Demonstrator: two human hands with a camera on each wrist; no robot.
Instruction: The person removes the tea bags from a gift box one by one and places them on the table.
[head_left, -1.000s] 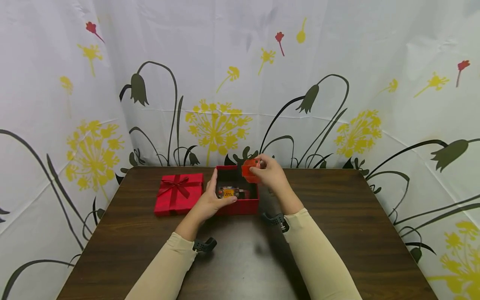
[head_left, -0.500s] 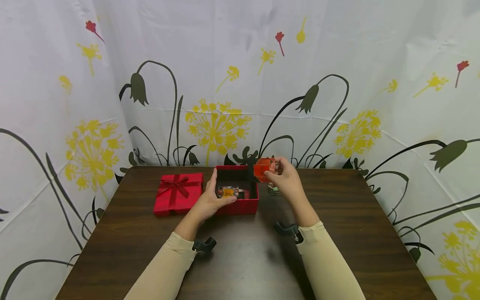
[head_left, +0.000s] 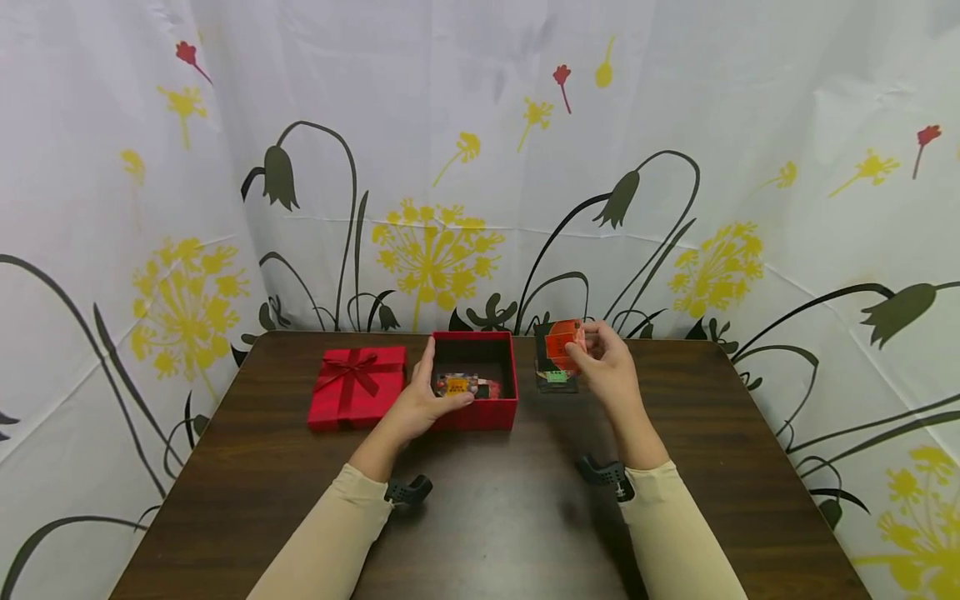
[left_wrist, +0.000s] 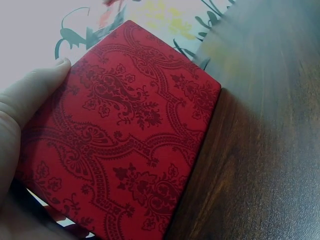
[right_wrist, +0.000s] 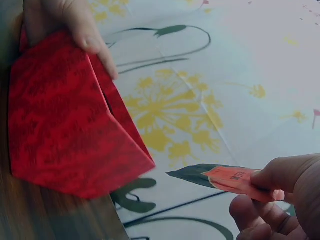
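Observation:
An open red box (head_left: 480, 416) stands on the table, its outer walls patterned with dark flowers. My left hand (head_left: 415, 407) grips its near left corner, thumb along the front rim and fingers against the left wall. Small packets (head_left: 457, 385) lie inside, one with a yellow-orange label. To the right of the box, my right hand (head_left: 612, 371) pinches an orange and black packet (head_left: 561, 345) by its right end. Beneath that, another dark packet with a green label (head_left: 557, 377) lies on the table, partly covered from view. The right wrist view shows the pinched packet (right_wrist: 232, 180) edge-on.
A red lid (head_left: 358, 385) with a ribbon bow lies left of the box. The dark wooden table (head_left: 480, 517) ends at the back against a white flowered curtain (head_left: 480, 167).
My right hand has carried the orange and black packet from over the box to the right, above the green-labelled packet. My left hand has stayed at the box.

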